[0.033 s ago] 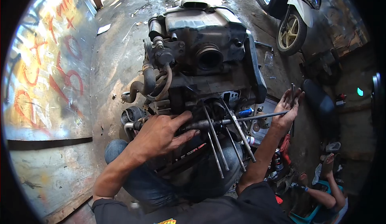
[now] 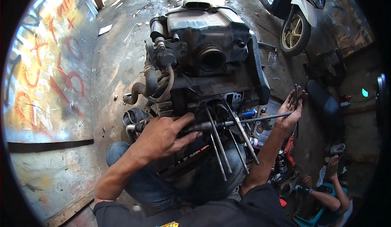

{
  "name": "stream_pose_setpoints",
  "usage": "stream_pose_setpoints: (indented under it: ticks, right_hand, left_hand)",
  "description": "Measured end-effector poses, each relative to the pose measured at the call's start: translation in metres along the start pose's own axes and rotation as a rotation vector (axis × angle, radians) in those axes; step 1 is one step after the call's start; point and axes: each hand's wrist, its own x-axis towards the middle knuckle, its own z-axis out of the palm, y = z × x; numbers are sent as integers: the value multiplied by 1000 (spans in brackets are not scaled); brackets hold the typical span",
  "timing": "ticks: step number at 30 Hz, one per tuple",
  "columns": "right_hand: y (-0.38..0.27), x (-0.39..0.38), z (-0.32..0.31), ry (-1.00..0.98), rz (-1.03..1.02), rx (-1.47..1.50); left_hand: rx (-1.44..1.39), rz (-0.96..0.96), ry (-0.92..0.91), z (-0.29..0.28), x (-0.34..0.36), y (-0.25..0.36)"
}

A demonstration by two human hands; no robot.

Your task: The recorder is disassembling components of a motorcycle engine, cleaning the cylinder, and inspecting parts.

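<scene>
A scooter engine (image 2: 207, 80) stands before me, several long metal studs (image 2: 220, 147) jutting from it toward my knees. My left hand (image 2: 163, 135) reaches in at the near side, thumb and forefinger bent around a dark cylindrical part (image 2: 199, 127); its other fingers are hidden. Out to the right, my right hand (image 2: 291, 109) holds a T-handle wrench (image 2: 264, 117) at its crossbar, with the fingers curled about it. The wrench's shaft runs level between the studs to that dark part, where its tip cannot be made out.
A grey tray (image 2: 264, 131) with parts and a blue can (image 2: 249, 113) lie right of the engine. A painted metal panel (image 2: 51, 64) stands at the left. Beyond is a scooter wheel (image 2: 295, 33). Another person's arm (image 2: 326, 200) shows at the lower right.
</scene>
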Motion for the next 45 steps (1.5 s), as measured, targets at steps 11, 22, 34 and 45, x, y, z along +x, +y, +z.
stream_pose_setpoints:
  ticks: [11,22,34,45]
  right_hand:
    - [-42,4,-18,-143,-265,-1939]
    - [-124,33,45,-763,665,-1404]
    - [-119,43,18,-1189,87,-1336]
    - [-110,50,8,-811,356,-1348]
  left_hand:
    - [-14,-37,4,-3,2,1]
    - [9,-50,-16,-4,1,3]
    - [64,-83,-95,-7,2,4]
    - [76,-72,-105,-3,2,1]
